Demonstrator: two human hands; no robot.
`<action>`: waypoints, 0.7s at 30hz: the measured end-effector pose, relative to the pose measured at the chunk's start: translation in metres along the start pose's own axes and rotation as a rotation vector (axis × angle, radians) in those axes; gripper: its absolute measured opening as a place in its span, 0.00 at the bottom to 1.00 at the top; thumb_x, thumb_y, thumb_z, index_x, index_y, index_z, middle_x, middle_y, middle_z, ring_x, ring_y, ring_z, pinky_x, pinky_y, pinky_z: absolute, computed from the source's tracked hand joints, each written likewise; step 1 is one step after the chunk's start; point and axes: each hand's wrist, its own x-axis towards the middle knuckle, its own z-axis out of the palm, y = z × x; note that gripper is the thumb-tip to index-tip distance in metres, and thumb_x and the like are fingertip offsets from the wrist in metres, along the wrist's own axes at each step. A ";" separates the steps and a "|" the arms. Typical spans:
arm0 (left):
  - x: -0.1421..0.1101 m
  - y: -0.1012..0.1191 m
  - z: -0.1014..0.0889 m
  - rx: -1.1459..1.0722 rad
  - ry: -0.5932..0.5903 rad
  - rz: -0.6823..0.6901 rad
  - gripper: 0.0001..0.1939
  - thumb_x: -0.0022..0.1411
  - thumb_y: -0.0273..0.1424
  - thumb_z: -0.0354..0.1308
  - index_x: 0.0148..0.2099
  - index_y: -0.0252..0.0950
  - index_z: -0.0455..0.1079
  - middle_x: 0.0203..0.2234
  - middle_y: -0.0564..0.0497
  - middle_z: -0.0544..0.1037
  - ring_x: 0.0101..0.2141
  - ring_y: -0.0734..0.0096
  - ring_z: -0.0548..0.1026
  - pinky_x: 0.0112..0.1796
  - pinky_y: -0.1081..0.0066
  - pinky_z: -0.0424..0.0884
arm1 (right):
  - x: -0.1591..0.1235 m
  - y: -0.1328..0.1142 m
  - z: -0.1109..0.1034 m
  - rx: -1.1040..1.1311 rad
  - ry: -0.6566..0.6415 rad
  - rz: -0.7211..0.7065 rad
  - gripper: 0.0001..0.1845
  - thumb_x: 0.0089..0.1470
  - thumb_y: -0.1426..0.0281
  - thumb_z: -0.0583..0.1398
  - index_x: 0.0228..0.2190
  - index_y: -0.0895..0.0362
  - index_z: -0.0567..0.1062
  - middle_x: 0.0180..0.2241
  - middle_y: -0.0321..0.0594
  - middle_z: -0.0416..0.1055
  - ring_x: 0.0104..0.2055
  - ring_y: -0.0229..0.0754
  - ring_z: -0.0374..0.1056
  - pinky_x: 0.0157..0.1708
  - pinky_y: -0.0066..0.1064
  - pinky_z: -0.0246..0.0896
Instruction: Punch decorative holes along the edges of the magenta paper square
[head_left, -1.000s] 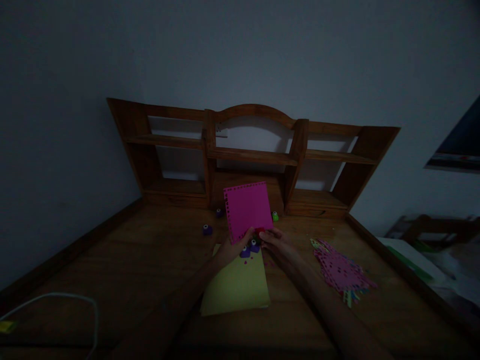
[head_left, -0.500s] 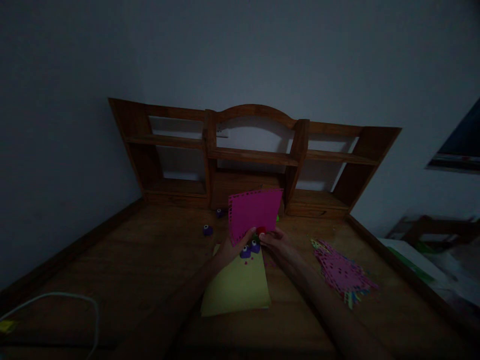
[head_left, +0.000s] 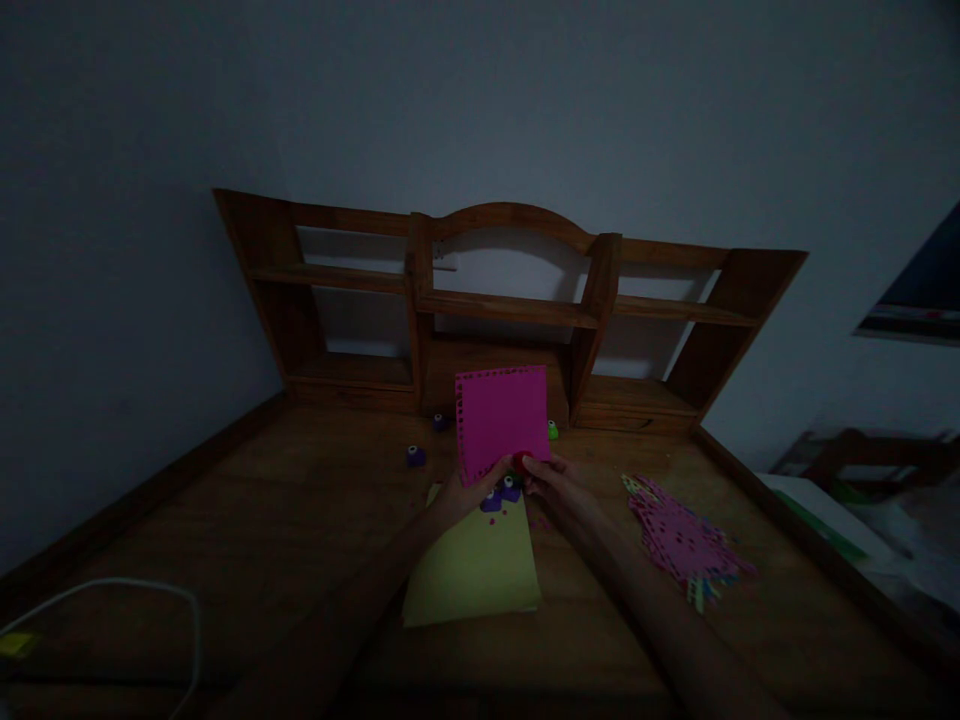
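Observation:
A pink sheet of paper (head_left: 502, 415) stands upright in front of me, with punched holes along its left and top edges. My left hand (head_left: 466, 497) pinches its lower left part. In my right hand (head_left: 553, 481) is a red craft punch (head_left: 522, 462), thumb on top, at the sheet's lower right edge. Whether the paper sits in its slot is hidden by my fingers. Just below lie two purple craft punches (head_left: 491, 501) on a stack of yellow paper (head_left: 476, 572), with small pink punched bits near them.
Another purple punch (head_left: 415, 456) lies left of the sheet, a dark one (head_left: 439, 423) behind it. A green punch (head_left: 553, 430) is at the back right. Punched pink sheets (head_left: 686, 540) are heaped at right. A wooden shelf (head_left: 510, 310) closes the desk's back; a white cable (head_left: 142, 583) loops at left.
The pink sheet has turned to stand squarer, its right edge swinging left, so the green punch shows more. My right thumb has come down over the top of the red punch.

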 end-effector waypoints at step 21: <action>-0.001 0.001 0.000 0.055 -0.014 -0.015 0.17 0.62 0.40 0.57 0.49 0.36 0.72 0.46 0.44 0.79 0.46 0.62 0.76 0.50 0.58 0.72 | -0.002 -0.002 0.005 -0.060 0.018 -0.020 0.13 0.45 0.62 0.71 0.23 0.56 0.75 0.20 0.37 0.68 0.23 0.36 0.60 0.24 0.30 0.56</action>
